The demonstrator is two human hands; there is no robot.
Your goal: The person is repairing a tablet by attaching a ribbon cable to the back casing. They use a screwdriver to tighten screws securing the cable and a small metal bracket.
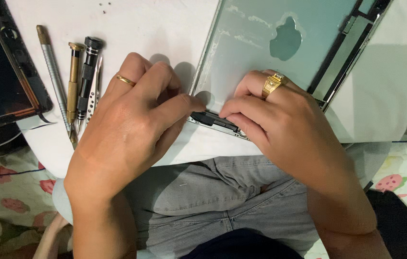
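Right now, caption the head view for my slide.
Both hands, left hand and right hand, press a small black part at the open silver tablet shell's edge.

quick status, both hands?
Left hand: closed, thumb pressing the small black part at the tablet shell edge.
Right hand: closed, fingertips pinching the same part.

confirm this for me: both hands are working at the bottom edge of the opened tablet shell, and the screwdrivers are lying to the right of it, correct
Not quite. The head view shows the screwdrivers lying to the left of the tablet shell, not the right. The left hand and right hand are indeed both at its bottom edge.
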